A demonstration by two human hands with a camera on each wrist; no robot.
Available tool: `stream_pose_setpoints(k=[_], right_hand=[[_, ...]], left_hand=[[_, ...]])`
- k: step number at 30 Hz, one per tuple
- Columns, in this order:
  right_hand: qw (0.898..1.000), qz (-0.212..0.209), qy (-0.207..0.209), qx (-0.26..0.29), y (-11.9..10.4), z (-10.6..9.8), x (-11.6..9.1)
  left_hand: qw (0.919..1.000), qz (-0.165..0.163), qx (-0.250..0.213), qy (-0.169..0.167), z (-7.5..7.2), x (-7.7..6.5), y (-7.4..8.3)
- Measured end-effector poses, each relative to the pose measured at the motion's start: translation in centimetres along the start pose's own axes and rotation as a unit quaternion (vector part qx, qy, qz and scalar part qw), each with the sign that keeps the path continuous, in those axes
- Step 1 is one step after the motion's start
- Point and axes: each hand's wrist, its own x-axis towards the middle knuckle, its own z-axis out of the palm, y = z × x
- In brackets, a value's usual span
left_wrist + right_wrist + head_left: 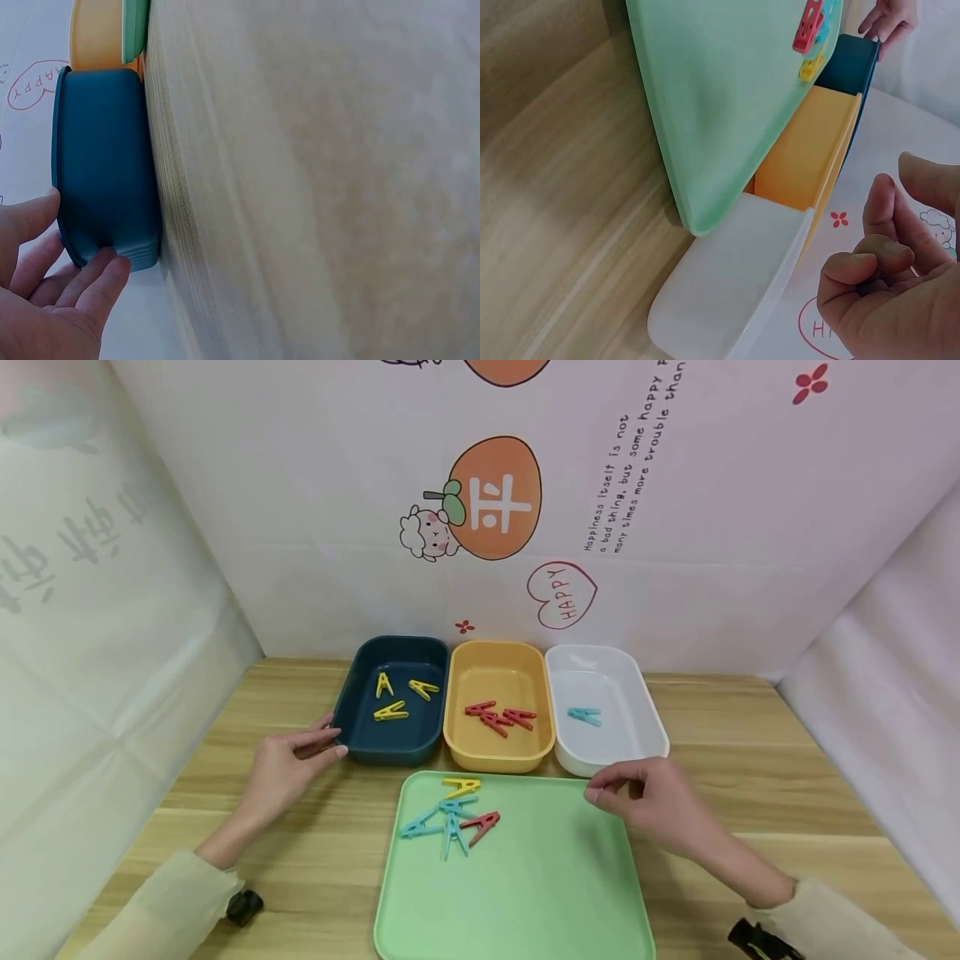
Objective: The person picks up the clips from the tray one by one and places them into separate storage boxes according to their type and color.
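My left hand (pixel 288 768) rests at the front left corner of the dark blue bin (pixel 105 142), thumb at the rim and fairly straight fingers against its side. Over the far right part of the green tray (pixel 547 885), near the white bin's front, my right hand (pixel 652 802) hovers with loosely bent fingers. Nothing shows between its thumb and index finger in the right wrist view. On the tray's far left lie a yellow clothespin (pixel 461 787), a red clothespin (pixel 482 827) and several light blue clothespins (pixel 453 831), bunched together.
Yellow clothespins (pixel 391 712) lie in the dark blue bin. The yellow-orange bin (pixel 498 760) in the middle contains red clothespins (pixel 495 723). A light blue clothespin (pixel 583 715) is in the white bin (pixel 611 752). Behind the wooden table (pixel 720 735) hangs a printed cloth (pixel 337 527).
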Motion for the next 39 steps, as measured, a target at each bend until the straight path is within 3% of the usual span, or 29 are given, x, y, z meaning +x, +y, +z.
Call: stream_pose_setpoints(k=[8, 24, 39], right_hand=[[1.000, -0.024, -0.004, 0.006, 0.1, 1.0, -0.4], [0.999, -0.016, -0.044, -0.012, 0.6, 2.1, -0.6], [0.994, -0.066, -0.092, 0.005, -0.6, 4.9, 1.3]], left_hand=[[1.0000, 0.001, -0.009, 0.003, -0.2, -0.1, -0.1], [0.9999, 0.006, -0.008, 0.004, -0.2, 0.0, 0.0], [0.9998, 0.000, 0.014, -0.016, -0.5, 0.3, 0.1]])
